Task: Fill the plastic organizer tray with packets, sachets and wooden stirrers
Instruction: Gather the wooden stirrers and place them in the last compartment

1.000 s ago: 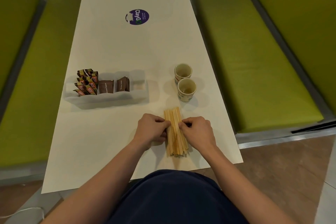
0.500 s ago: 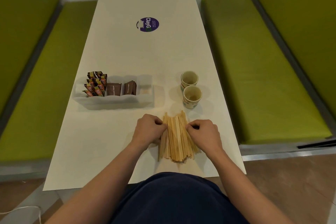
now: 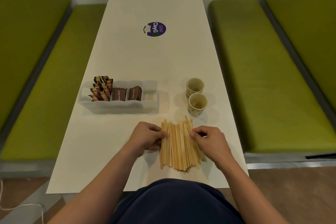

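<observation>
Dozens of wooden stirrers [image 3: 179, 144] lie fanned flat on the white table [image 3: 156, 60] between my two hands; my left hand [image 3: 146, 137] is curled with its fingertips against the pile's left edge, my right hand [image 3: 209, 139] curled and pinching at the right edge — neither lifts anything; the plastic organizer tray [image 3: 118, 104] sits beyond my left hand, holding orange sachets [image 3: 101, 89] and brown sugar packets [image 3: 119, 93]; two paper cups [image 3: 196, 96] stand beyond my right.

The white table [image 3: 127, 56] carries an organizer tray [image 3: 118, 106], two cups [image 3: 196, 96], stirrers [image 3: 179, 145].
</observation>
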`<state>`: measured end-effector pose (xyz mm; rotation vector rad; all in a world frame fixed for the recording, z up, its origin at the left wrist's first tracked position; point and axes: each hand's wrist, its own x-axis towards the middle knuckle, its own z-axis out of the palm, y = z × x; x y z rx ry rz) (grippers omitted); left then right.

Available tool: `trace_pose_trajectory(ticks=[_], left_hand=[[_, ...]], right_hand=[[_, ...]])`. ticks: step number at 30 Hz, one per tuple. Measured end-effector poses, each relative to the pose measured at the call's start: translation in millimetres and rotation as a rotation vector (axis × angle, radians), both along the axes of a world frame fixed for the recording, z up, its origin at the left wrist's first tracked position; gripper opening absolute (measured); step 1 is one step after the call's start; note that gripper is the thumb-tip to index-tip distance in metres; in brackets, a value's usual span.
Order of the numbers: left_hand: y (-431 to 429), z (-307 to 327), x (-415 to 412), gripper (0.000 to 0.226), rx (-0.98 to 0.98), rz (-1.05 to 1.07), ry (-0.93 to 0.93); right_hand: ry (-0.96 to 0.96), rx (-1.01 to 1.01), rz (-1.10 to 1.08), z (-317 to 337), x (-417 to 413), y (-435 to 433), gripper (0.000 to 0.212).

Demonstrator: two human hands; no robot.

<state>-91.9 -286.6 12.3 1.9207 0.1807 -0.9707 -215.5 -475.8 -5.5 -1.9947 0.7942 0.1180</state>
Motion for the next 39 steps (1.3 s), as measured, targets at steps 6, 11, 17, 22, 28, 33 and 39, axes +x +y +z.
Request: trace_pose_trajectory(ticks=[6,11,17,22,28,33,39], left_hand=[[7.1,18.4,7.9,0.003,-0.102,0.014,-0.150],[5.0,60.5,61.0,0.004,-0.258,0.093,-0.459],[-7.0,78.4,136.9,0.009,-0.180,0.093,-0.672],[-10.8,49.9,149.4,0.007,0.025,0.015,-0.662],[-10.1,30.2,155.1,0.018,0.226,-0.103,-0.768],[-12.8,23.1,158.4,0.019,0.256,-0.160,-0.816],[-6.9,17.0,160.7,0.026,0.281,-0.233,-0.838]], right_hand=[[-0.179,0.128,0.004,28.0,3.8,7.5,0.010],[-0.337,0.253,-0.082,46.3,17.7,19.8,0.009],[-0.466,0.316,-0.197,60.4,45.2,33.7,0.013],[-0.565,0.283,-0.222,74.3,89.2,36.9,0.014],[-0.578,0.147,-0.167,73.3,162.7,38.9,0.004],[-0.377,0.070,-0.157,53.9,197.7,43.0,0.017],[-0.217,-0.169,-0.066,36.8,200.5,53.2,0.023]])
